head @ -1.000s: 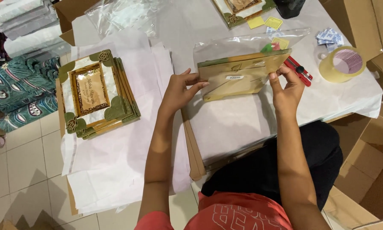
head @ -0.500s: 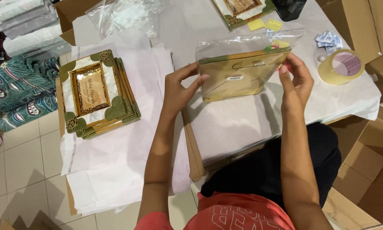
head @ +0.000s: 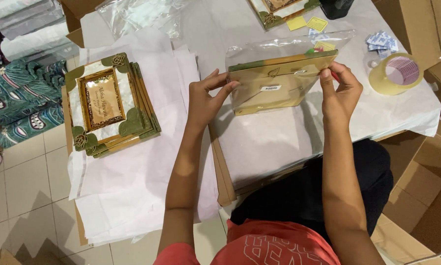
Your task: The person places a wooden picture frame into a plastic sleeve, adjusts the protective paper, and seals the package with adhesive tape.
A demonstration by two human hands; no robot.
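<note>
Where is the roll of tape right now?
The roll of tape lies on the white table at the far right, just beyond the right hand.

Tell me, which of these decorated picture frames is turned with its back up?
The frame held between the left hand and right hand, inside a clear plastic bag. Its plain gold-brown back shows; the stacked frames to the left lie face up.

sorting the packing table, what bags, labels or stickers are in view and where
Clear plastic bag: around the gold frame both hands hold.
White label: small rectangle on the frame's back.
Yellow tags: two squares, far edge.
Blue-white sachets: by the tape roll.
</note>
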